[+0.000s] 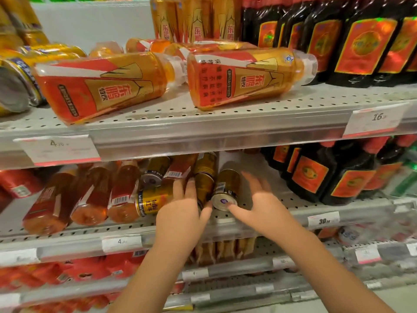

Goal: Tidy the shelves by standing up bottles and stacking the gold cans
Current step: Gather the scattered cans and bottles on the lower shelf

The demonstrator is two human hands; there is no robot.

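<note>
On the middle shelf (259, 216) several gold cans lie on their sides. One gold can (226, 189) points its base at me, and another gold can (204, 181) lies just left of it. My left hand (184, 213) is spread open with its fingers against the left can. My right hand (262, 205) is open too, its thumb touching the base of the right can. A gold can with a blue rim (152, 201) lies left of my left hand. Orange bottles (123, 193) lie tipped over further left. On the upper shelf two orange bottles (101, 84) (246, 76) lie flat.
Dark bottles with red labels (320, 177) stand upright at the right of the middle shelf, and more (361, 44) on the upper shelf. Upright orange bottles (194, 19) stand behind the fallen ones. More gold cans (20, 71) lie at the upper left. Price tags (323, 220) line the shelf edges.
</note>
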